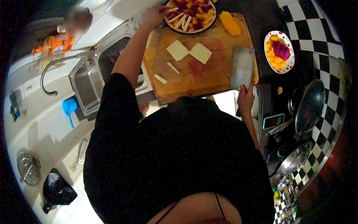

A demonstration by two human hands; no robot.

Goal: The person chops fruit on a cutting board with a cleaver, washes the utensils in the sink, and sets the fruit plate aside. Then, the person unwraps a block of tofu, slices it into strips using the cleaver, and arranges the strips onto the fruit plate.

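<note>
My right hand is wrapped round the handle of a wide cleaver, its blade over the right edge of the wooden cutting board. At the far left of the board, my left hand reaches to the rim of a round dish of red and yellow pieces topped with pale strips. Its fingers are small and blurred, so their grip is unclear. Two pale square slices lie mid-board, with two loose strips nearer me. A yellow-orange chunk lies beside the dish.
Left of the board is a steel sink with a curved faucet. An oval dotted plate of yellow and purple pieces stands to the right, near a phone, a pan and another pan.
</note>
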